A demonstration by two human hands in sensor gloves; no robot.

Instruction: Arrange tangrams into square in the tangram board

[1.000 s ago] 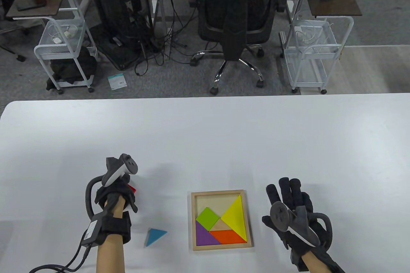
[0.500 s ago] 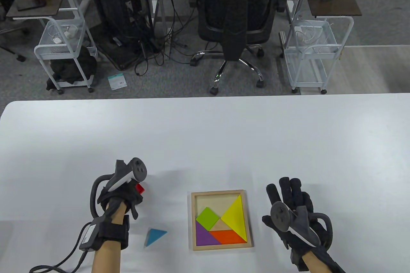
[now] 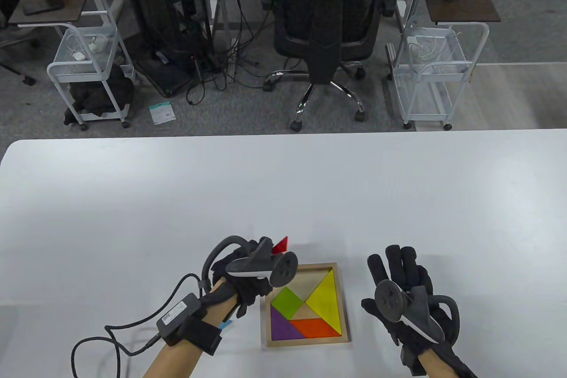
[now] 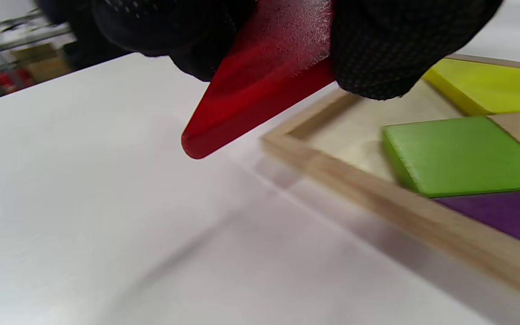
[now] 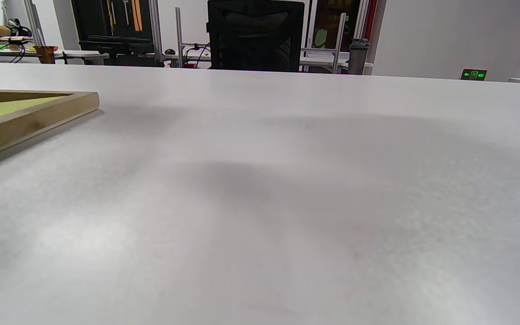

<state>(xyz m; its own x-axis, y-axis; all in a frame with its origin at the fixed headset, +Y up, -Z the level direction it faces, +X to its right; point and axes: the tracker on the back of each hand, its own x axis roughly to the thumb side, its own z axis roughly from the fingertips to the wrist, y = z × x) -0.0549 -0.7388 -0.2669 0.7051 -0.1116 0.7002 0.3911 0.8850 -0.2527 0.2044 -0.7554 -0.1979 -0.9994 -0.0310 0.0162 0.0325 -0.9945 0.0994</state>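
The wooden tangram board (image 3: 305,341) lies near the table's front edge. In it are a green square (image 3: 287,302), a yellow triangle (image 3: 325,302), a purple triangle (image 3: 281,327) and an orange parallelogram (image 3: 316,328). My left hand (image 3: 250,271) hovers over the board's upper left corner and pinches a red triangle (image 3: 281,245). In the left wrist view the gloved fingers (image 4: 377,54) grip the red triangle (image 4: 260,85) above the board's rim (image 4: 377,203), point down. My right hand (image 3: 398,280) rests flat on the table right of the board, fingers straight. The blue triangle is almost hidden under my left forearm.
The board's upper left area (image 3: 305,278) shows bare wood. The right wrist view shows only the board's corner (image 5: 30,122) and white table. Beyond the far table edge stand an office chair (image 3: 328,19) and two white wire carts (image 3: 88,68).
My left hand has lifted the red triangle and carried it right, from the table's left side to above the board's upper left corner. The right hand has stayed still.
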